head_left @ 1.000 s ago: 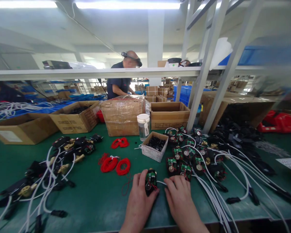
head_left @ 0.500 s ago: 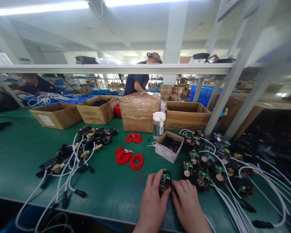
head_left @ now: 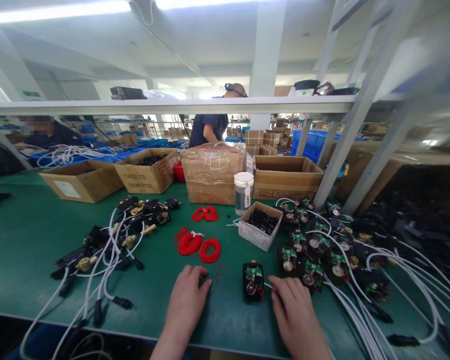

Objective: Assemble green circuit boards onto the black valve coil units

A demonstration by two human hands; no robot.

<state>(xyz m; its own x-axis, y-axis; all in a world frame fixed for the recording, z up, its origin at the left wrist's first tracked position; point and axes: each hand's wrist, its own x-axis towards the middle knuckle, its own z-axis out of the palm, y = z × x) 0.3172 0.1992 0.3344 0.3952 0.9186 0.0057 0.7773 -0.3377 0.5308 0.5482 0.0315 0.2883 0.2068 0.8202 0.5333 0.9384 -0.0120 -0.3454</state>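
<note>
A black module (head_left: 253,281) with a green circuit board and a brass part lies on the green mat (head_left: 33,235) between my hands. My left hand (head_left: 187,300) rests knuckles up to its left. Its fingers are curled and its fingertips meet a loose red wire (head_left: 216,274); I cannot see whether they grip it. My right hand (head_left: 294,312) lies to the right of the module, fingers bent down onto the white cable (head_left: 267,285) that leaves it.
Red wire coils (head_left: 199,245) lie ahead. A small box of black parts (head_left: 260,227) and a white jar (head_left: 243,192) stand behind the module. More modules with white cables (head_left: 322,250) spread right, others (head_left: 112,240) left. Cardboard boxes (head_left: 213,172) line the back. Two people work beyond the shelf.
My left hand has let go of the black module and moved left to the loose red wire. The right hand has slid slightly right, off the module. The view has turned left.
</note>
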